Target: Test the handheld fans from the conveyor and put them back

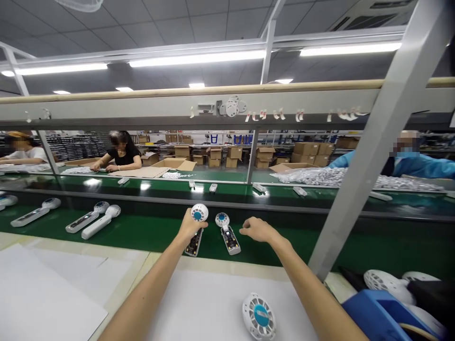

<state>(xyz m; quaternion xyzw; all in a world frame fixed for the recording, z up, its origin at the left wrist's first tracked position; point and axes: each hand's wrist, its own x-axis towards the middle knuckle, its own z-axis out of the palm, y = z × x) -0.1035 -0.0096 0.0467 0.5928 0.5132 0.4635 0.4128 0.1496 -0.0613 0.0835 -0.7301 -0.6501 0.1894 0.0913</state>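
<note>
My left hand (189, 228) is closed around the upper part of a handheld fan (199, 213) with a white round head and blue centre. Its handle lies open below, showing a dark circuit board. To its right, a second handheld fan (231, 240) rests on the green conveyor belt, its handle also uncovered and a board visible inside. My right hand (261, 230) hovers just right of that fan, fingers loosely bent and slightly apart, with nothing seen in them. On the white sheet in front of me lies a loose fan head (259, 316) with a blue centre.
Several more fans (101, 221) lie on the belt to the left. A slanted grey metal post (369, 142) stands right of my right arm. A blue bin (380, 310) sits at lower right near white fan parts (387, 284). Co-workers sit beyond a second belt carrying white casings (259, 188).
</note>
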